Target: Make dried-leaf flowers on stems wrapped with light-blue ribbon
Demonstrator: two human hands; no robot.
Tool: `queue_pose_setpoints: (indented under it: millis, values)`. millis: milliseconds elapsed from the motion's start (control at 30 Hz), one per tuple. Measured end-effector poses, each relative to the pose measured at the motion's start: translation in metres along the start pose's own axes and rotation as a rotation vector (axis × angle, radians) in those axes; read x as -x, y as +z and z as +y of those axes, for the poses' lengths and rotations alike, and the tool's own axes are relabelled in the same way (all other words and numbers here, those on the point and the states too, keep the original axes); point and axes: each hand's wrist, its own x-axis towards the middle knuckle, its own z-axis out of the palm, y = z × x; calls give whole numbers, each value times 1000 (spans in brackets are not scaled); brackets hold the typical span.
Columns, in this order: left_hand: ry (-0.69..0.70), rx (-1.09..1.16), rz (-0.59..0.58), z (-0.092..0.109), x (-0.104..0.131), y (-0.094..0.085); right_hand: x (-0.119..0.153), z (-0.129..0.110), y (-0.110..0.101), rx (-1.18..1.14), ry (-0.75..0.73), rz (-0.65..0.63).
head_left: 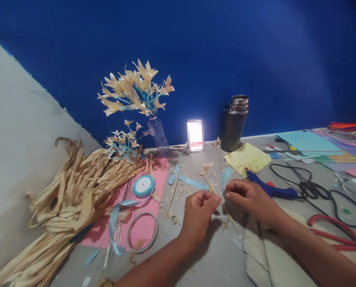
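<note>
My left hand (198,215) is closed in a pinch on a thin wire stem (204,185), which rises from between its fingers toward a small pale husk flower (207,169). Whether the flower sits on that wire I cannot tell. Close by on the right, the fingertips of my right hand (249,199) are pinched on a short light blue ribbon (226,176) that stands up above them. A thin dry stick (232,220) slants across the table beneath both hands. Scraps of husk and another blue ribbon strip (192,182) lie just beyond.
Left: dried corn husks (67,203), a ribbon spool (143,186) and a grey ring (130,235) on pink paper. Behind: a bottle of husk flowers (157,133), a bright screen (195,135), a dark flask (234,125). Right: a blue glue gun (267,186), black cable, red-handled tool (336,231).
</note>
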Motion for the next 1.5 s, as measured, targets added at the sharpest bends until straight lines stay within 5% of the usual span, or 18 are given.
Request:
queue_pose_setpoints:
  millis: [267,633,900,1133,1500]
  values:
    - [61,-165,13,-2,-1,3,4,4,15,-347,198,-138]
    - [110,-155,-42,-6,4,-1,4,5,17,-433,243,-152]
    - [-84,82,-107,0,1,2,1,15,14,-634,335,-258]
    - [-141,165,-47,-4,-2,2,5,12,21,-362,135,-85]
    - [-25,185,88,8,-7,-9,1,14,24,-372,214,-1]
